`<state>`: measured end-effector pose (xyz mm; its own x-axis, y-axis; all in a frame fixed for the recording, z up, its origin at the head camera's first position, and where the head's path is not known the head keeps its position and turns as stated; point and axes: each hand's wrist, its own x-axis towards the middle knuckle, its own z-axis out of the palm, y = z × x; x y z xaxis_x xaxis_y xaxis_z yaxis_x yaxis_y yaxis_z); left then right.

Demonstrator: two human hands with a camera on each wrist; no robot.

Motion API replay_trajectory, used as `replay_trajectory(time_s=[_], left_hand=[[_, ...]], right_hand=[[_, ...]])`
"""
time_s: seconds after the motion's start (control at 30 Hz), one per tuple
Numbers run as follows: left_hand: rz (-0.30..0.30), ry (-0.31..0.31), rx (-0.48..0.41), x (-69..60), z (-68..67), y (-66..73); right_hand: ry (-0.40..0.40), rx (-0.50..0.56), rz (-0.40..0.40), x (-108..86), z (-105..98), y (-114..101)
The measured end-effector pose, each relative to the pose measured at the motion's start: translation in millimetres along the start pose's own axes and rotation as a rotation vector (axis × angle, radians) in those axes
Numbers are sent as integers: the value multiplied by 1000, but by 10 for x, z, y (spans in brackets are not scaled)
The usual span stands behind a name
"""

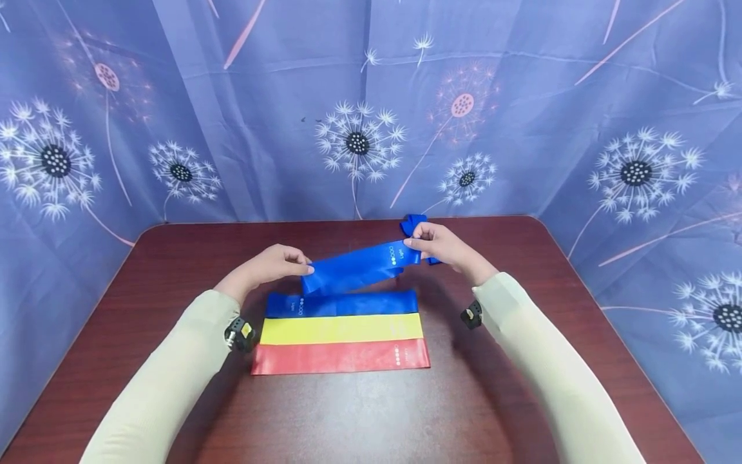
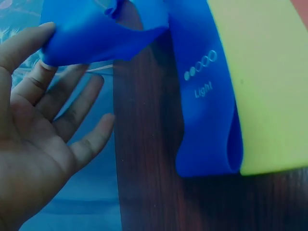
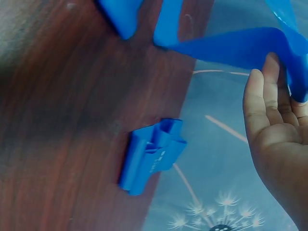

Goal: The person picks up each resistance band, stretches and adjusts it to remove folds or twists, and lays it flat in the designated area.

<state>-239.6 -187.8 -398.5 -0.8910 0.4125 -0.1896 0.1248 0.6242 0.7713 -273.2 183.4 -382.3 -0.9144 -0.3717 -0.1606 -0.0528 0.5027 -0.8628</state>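
A blue band (image 1: 359,265) marked with white print is stretched between both hands above the table. The left hand (image 1: 269,265) pinches its left end between thumb and index finger; in the left wrist view the other fingers of that hand (image 2: 43,130) are spread. At the band's right end the right hand (image 1: 443,246) pinches a corner. Below lie three flat bands side by side: a blue one (image 1: 359,304) printed "Light", a yellow one (image 1: 342,329) and a red one (image 1: 336,358). The right wrist view shows the right hand (image 3: 279,115) under the held band (image 3: 231,48).
A crumpled blue band (image 3: 149,156) lies near the table's back edge, partly behind the right hand in the head view. The dark red wooden table (image 1: 359,419) is bordered by blue dandelion-print cloth (image 1: 278,129) at the back and sides.
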Motion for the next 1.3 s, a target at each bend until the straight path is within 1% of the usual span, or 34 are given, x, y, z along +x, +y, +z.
replay_trajectory(time_s=[0.1, 0.17, 0.23, 0.3, 0.53, 0.57, 0.7, 0.8, 1.07, 1.17, 1.3], left_hand=[[-25, 31, -54, 10, -20, 3], [-29, 42, -57, 15, -27, 5], [-39, 39, -49, 22, -27, 0], [-42, 31, -31, 24, -20, -5], [36, -7, 95, 37, -19, -7], [34, -8, 107, 37, -23, -2], [16, -14, 141, 25, -52, 8], [-6, -25, 145, 13, -73, -6], [-84, -63, 123, -23, -99, -29], [-98, -68, 108, -26, -113, -34], [-109, -57, 105, -26, -130, -39]], right_hand=[[7, 8, 16, 32, -10, 57], [20, 7, 28, 50, -17, 95], [35, 8, 41, 57, -25, 125], [42, 1, 48, 52, -33, 146], [51, 17, 59, 25, -45, 221], [57, 15, 56, 26, -47, 232], [69, 7, 50, 36, -46, 247], [80, 19, 59, 55, -41, 247], [130, 27, 106, 65, -53, 249], [134, 31, 116, 65, -51, 263], [130, 31, 126, 68, -61, 286]])
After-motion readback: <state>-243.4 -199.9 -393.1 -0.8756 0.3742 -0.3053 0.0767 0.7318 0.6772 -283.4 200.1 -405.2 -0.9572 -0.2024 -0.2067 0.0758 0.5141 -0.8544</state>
